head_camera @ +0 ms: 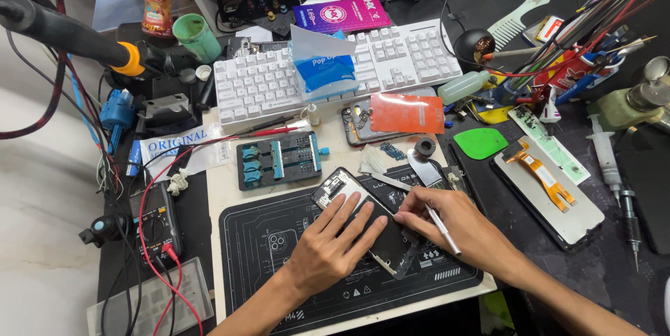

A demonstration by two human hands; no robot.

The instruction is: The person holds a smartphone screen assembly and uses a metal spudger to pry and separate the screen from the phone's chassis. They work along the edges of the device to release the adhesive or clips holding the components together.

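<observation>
I see a green cup point(197, 36) by the white keyboard point(335, 64); I can't tell what's inside. The opened phone point(363, 217) lies on my black work mat point(265, 252), its back off and small parts showing. My left hand point(328, 245) lies flat and spread on it. My right hand point(453, 221) pinches thin metal tweezers point(419, 200) at its edge.

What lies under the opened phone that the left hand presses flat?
The opened phone lies on a dark repair mat with printed outlines. The left hand covers its lower half, so what is beneath there is hidden.
</observation>
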